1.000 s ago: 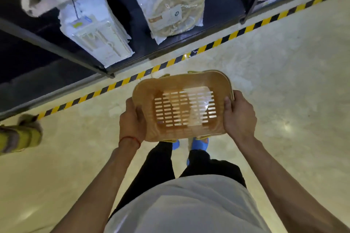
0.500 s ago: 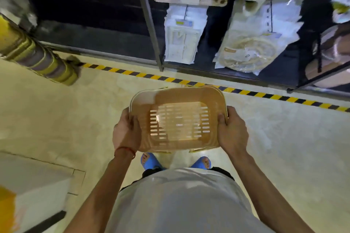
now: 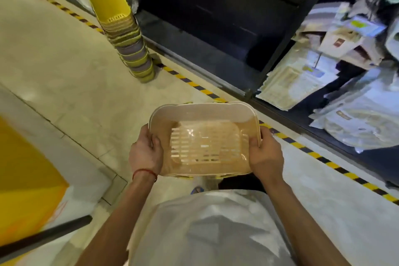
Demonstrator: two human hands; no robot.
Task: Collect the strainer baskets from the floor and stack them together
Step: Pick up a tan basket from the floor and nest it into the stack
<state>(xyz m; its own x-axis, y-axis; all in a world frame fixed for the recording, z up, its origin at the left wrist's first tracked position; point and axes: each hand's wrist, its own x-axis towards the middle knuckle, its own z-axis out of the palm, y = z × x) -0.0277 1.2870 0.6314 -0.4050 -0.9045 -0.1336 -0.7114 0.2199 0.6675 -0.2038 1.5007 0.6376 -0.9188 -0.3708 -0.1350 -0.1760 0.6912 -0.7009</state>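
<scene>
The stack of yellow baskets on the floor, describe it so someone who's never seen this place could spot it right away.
Follow the black-and-yellow hazard tape along the foot of the dark shelving. At its far left end a tall stack of baskets stands on the pale floor, ahead and left of the held basket. It is bright yellow with grey bands; the held basket is pale beige.

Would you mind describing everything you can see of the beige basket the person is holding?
The beige basket looks like smooth, slightly glossy plastic, rectangular with rounded corners and a pale rolled rim. Its floor has rows of slots with the floor showing through. It is held off the ground, open side up and tilted toward the camera. The left hand grips its left side and the right hand its right, thumbs over the rim. A second rim edge at the left hints at another basket nested beneath; yellow bits peek out at the far and near edges.
</scene>
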